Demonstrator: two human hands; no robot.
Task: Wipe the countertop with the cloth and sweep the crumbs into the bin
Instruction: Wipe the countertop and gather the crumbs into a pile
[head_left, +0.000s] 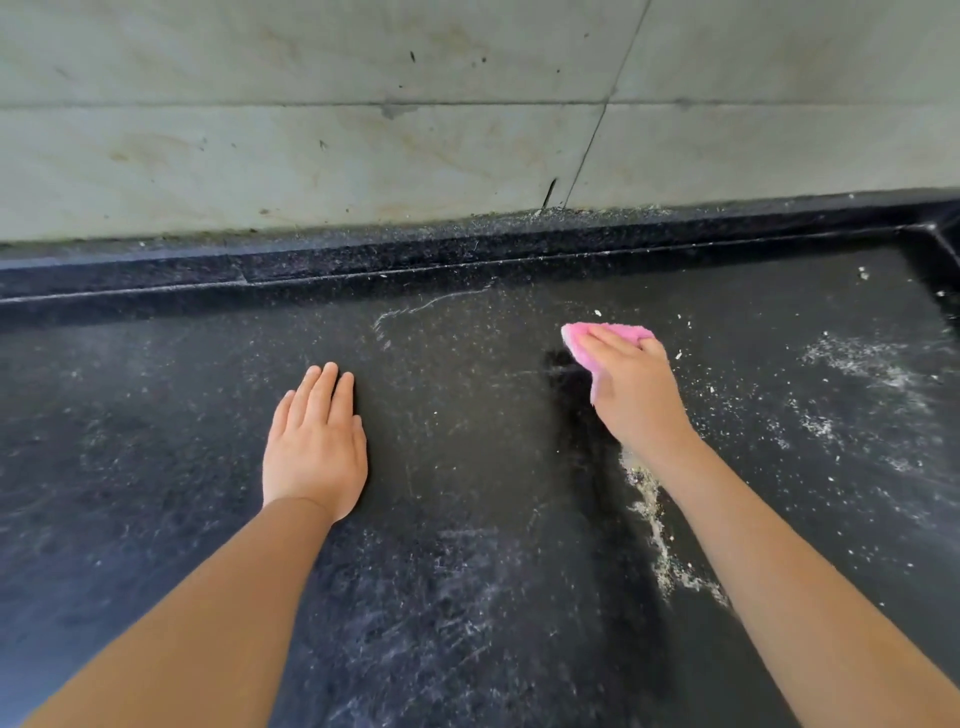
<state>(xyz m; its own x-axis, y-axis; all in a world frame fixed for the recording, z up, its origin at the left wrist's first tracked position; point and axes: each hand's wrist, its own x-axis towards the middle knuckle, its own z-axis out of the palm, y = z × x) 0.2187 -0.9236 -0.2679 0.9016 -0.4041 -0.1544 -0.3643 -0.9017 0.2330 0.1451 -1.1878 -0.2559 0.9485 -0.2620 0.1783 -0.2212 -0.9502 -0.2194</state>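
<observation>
Tabletop (467, 597): dark speckled stone, dusty, nearest the viewer.
Crumbs (660, 525): a pale line beside the right forearm, with more scattered to the right.
Left hand (314, 447): flat on the tabletop, fingers straight and together, holding nothing.
Right hand (631, 384): pressed down on the cloth, fingers laid over it, thumb side hidden.
Cloth (605, 335): pink, soft and light, likely to bunch or slip; best held under a flat palm with fingertips near its leading edge.
Wall (363, 156): pale stained tiles behind a raised back ledge.
Hidden: the bin is not in view; most of the cloth lies under the hand.
</observation>
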